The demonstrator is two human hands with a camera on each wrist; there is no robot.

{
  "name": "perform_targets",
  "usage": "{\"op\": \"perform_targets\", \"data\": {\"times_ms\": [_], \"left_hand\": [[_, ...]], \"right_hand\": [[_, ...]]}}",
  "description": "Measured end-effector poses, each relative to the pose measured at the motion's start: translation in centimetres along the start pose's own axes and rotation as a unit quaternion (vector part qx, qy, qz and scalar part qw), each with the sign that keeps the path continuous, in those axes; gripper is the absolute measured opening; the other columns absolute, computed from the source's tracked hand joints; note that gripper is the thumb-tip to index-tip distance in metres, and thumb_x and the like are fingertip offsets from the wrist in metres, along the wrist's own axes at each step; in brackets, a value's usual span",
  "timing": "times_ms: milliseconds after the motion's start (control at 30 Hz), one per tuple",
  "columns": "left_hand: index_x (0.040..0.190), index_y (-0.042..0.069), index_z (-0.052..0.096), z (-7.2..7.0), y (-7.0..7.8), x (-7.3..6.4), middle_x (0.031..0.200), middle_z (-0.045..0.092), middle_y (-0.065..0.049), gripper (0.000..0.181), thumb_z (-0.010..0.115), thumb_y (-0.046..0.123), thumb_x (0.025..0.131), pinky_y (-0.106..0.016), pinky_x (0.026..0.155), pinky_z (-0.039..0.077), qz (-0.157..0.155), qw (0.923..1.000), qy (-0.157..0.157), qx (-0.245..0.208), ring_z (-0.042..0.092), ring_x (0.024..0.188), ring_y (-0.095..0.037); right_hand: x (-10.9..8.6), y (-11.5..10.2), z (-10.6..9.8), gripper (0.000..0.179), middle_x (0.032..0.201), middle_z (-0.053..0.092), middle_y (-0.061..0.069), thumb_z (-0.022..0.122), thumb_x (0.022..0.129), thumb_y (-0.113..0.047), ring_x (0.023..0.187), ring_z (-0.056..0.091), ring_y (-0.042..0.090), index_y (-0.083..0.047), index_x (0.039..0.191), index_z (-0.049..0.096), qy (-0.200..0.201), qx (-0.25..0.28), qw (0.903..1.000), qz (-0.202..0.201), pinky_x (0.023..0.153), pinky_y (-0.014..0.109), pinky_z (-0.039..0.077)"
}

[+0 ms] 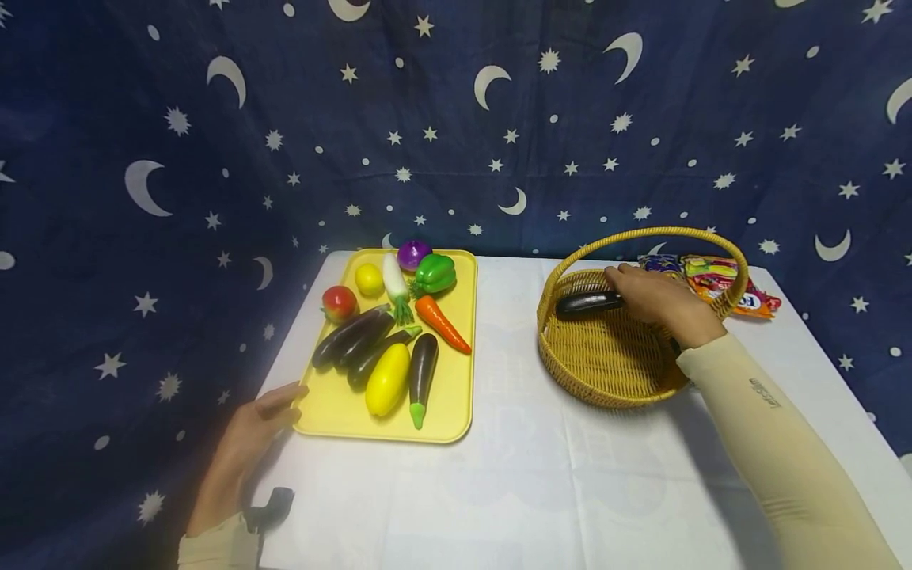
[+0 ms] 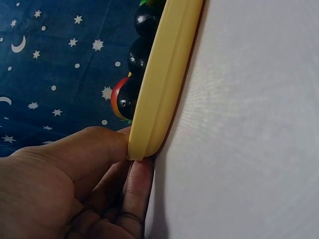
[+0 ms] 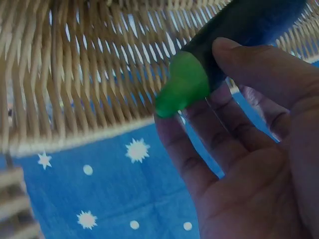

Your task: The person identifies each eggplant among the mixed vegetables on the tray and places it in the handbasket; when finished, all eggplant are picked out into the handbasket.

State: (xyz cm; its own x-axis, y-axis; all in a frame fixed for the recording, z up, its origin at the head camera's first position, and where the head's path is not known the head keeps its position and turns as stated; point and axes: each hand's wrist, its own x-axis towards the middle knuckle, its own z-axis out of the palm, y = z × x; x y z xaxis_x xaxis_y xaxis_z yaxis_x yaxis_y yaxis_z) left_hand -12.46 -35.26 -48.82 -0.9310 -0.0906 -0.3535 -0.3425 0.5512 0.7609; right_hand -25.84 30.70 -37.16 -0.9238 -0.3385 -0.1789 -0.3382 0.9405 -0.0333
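Note:
My right hand (image 1: pixel 651 297) is inside the wicker basket (image 1: pixel 606 360), gripping a dark eggplant (image 1: pixel 588 303). In the right wrist view the thumb lies across the eggplant (image 3: pixel 254 25) near its green stem end, with the fingers on its other side. At the near-left corner of the yellow tray (image 1: pixel 456 412), my left hand (image 1: pixel 256 427) pinches the rim. The left wrist view has its thumb and fingers against the tray's edge (image 2: pixel 162 79). Several more eggplants (image 1: pixel 423 372) lie on the tray beside a large yellow oval fruit or vegetable (image 1: pixel 388 380).
The tray also carries a carrot (image 1: pixel 443 324), green bell pepper (image 1: pixel 435 273), purple onion-like piece (image 1: pixel 413 255), white radish (image 1: pixel 394 277), lemon (image 1: pixel 369 279) and red round fruit (image 1: pixel 340 304). Behind the basket's arched handle (image 1: pixel 655 232) lie colourful snack packets (image 1: pixel 720 277).

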Motion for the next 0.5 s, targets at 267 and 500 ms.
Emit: {"op": "perform_targets", "data": {"times_ms": [267, 500], "left_hand": [[0.153, 0.016, 0.059, 0.2, -0.1, 0.0, 0.168, 0.046, -0.009, 0.054, 0.072, 0.029, 0.102, -0.066, 0.134, 0.020, -0.001, 0.9999, -0.001, -0.011, 0.029, 0.164, -0.041], [0.153, 0.014, 0.058, 0.2, 0.1, -0.1, 0.169, 0.045, -0.009, 0.055, 0.072, 0.028, 0.102, -0.066, 0.134, 0.020, -0.002, 0.9998, -0.001, -0.020, 0.028, 0.164, -0.041]], "right_hand": [[1.2, 0.4, 1.2, 0.045, 0.134, 0.058, 0.032, 0.056, 0.100, 0.007, 0.125, 0.060, 0.054, 0.001, 0.143, 0.046, -0.031, -0.012, 0.9995, -0.002, 0.099, 0.069, 0.055], [1.9, 0.0, 2.0, 0.039, 0.135, 0.057, 0.036, 0.063, 0.095, 0.010, 0.130, 0.058, 0.056, 0.002, 0.130, 0.046, -0.037, -0.020, 0.9990, -0.014, 0.104, 0.070, 0.053]]}}
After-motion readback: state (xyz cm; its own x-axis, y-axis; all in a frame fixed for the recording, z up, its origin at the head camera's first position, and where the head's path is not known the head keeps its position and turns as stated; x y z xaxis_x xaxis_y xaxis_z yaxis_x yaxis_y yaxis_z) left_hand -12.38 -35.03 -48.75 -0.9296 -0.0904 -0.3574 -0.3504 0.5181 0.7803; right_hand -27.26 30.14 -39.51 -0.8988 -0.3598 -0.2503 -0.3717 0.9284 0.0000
